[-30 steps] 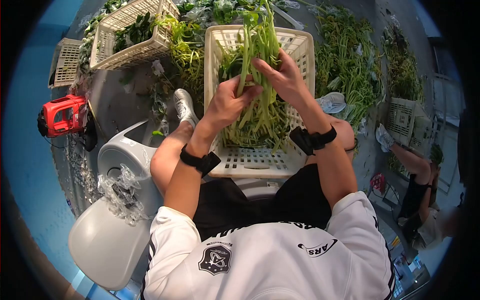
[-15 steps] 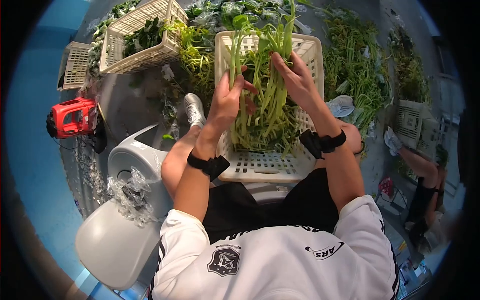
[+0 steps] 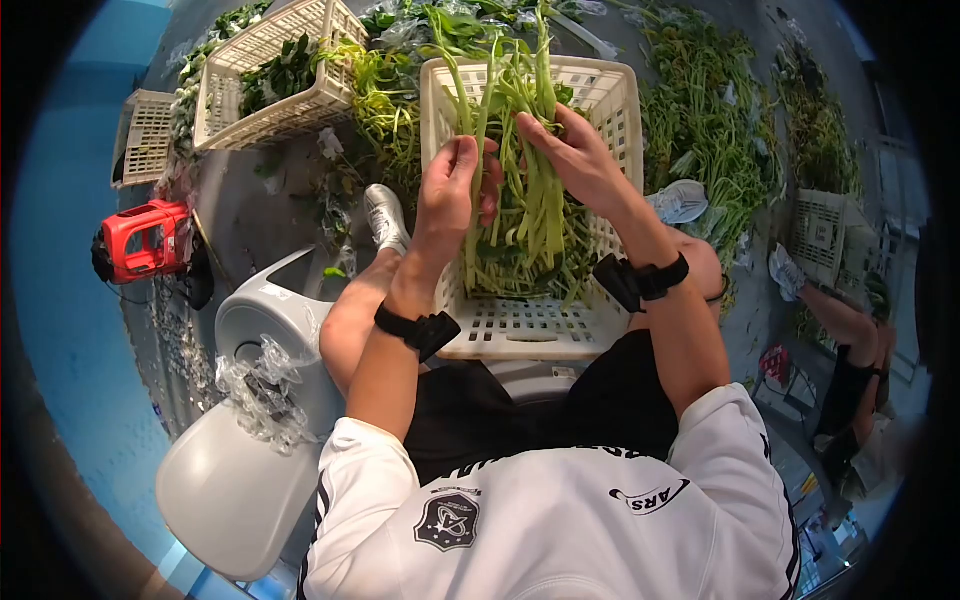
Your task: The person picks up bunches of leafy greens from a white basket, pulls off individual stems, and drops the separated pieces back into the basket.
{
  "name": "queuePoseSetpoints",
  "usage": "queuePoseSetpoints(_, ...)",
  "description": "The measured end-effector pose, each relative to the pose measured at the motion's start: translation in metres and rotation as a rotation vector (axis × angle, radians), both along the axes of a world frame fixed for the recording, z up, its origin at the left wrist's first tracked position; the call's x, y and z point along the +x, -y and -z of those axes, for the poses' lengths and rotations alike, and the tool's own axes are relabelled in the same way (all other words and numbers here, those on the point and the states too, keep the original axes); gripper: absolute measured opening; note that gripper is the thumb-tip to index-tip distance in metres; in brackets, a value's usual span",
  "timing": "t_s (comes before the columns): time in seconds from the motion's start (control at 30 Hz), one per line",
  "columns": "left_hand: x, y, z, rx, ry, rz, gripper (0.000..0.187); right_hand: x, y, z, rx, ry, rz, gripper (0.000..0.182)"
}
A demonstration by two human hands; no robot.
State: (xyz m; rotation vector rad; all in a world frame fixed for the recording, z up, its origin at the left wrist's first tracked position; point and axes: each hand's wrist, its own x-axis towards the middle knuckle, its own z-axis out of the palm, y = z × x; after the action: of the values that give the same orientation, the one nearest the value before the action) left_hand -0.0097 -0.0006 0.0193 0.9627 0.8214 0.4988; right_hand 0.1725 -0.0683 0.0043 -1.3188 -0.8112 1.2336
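Note:
A cream plastic crate (image 3: 540, 347) sits tilted in front of my lap, holding a heap of cut green vegetable stalks (image 3: 545, 225). My right hand (image 3: 580, 165) grips a bunch of long leafy green stalks (image 3: 542, 85), thumb and fingers closed around them over the crate. At the crate's left side, my left hand (image 3: 455, 190) has its thumb raised and its fingers curled around a thinner stalk (image 3: 486, 100). The stalk tops rise past the crate's far rim. Black bands circle both wrists.
Another crate (image 3: 270, 75) with dark leafy greens stands at far left. Greens lie piled on the floor (image 3: 710, 130) at right. A grey plastic chair (image 3: 235, 470) with clear plastic wrap and a red device (image 3: 148, 240) are at left. Another person's leg (image 3: 835, 320) shows at right.
The stalks in my right hand have shifted left and slightly down with that hand. My left hand has turned a little, its thumb now more upright. The view has moved slightly.

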Motion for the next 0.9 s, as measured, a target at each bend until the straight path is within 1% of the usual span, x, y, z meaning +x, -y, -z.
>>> queuePoseSetpoints(0.07,-0.001,0.000,0.002,0.010,-0.010,0.004,0.045,-0.002,0.000,-0.005,-0.031,0.010,-0.009,0.030)
queuePoseSetpoints(0.17,0.000,0.000,0.002,0.016,-0.024,-0.003,0.044,-0.010,0.001,-0.018,0.011,-0.098,-0.016,0.029)
queuePoseSetpoints(0.27,0.003,0.001,0.001,0.043,-0.030,-0.003,0.046,-0.015,0.001,-0.016,0.059,0.000,-0.002,0.030)
queuePoseSetpoints(0.37,0.003,0.001,0.001,0.110,-0.060,0.027,0.048,-0.015,0.000,-0.013,0.101,-0.013,-0.006,0.031)
queuePoseSetpoints(0.47,0.002,0.003,0.001,0.141,-0.092,0.030,0.048,-0.016,-0.001,-0.009,0.071,-0.027,0.008,0.033)
queuePoseSetpoints(0.57,0.002,0.003,0.003,0.147,-0.087,0.030,0.049,-0.014,0.001,-0.015,0.002,-0.084,-0.041,0.033)
queuePoseSetpoints(0.67,0.003,0.004,0.004,0.132,-0.080,-0.010,0.048,-0.013,0.002,-0.022,-0.005,-0.031,-0.086,0.031)
queuePoseSetpoints(0.77,0.005,0.005,-0.001,0.173,-0.113,-0.049,0.046,-0.013,0.002,-0.023,-0.023,0.029,-0.063,0.030)
queuePoseSetpoints(0.83,0.005,0.005,-0.008,0.221,-0.128,-0.060,0.045,-0.015,0.001,-0.017,-0.005,0.005,0.023,0.031)
queuePoseSetpoints(0.9,0.002,0.003,-0.003,0.230,-0.147,-0.068,0.044,-0.013,0.001,-0.012,-0.023,0.009,0.086,0.033)
